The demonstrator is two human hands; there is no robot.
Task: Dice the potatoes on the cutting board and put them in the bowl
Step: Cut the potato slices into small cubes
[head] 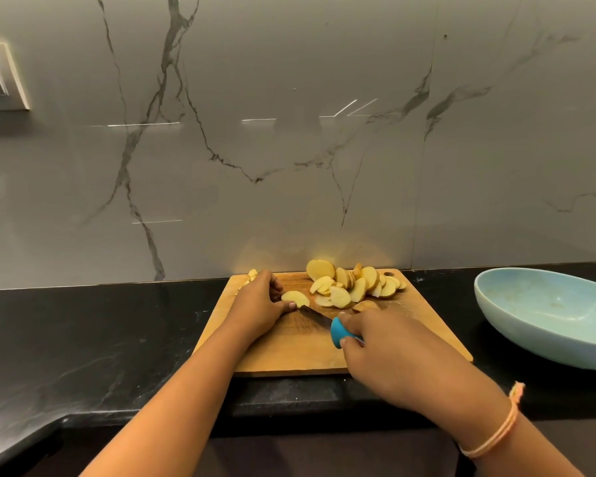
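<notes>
Fingers (276,287) of the left hand (255,306) are curled, pinching a potato slice (296,298) against the thumb. The slice lies flat on the cutting board (289,352), left of its middle. The right hand (393,352) has its fingers clenched round the blue handle of the knife (338,332), near side of the board. We see the blade pointing far-left with its tip at the near edge of the held slice; touching or just beside it, we cannot tell. The pile of potato slices (351,284) sits at the far right of the board, skin still on the edges, slices overlapping, uncut into dice as far as we can see. A few small potato pieces (252,274) show at the far-left corner, mostly hidden behind the left hand. The bowl (530,335), pale blue, stands on the black table (100,339) right of the board, apart from it, partly cut off by the frame. There is a thin orange thread band (496,432) on the right wrist, and a grey marble-look wall (289,149) behind.
</notes>
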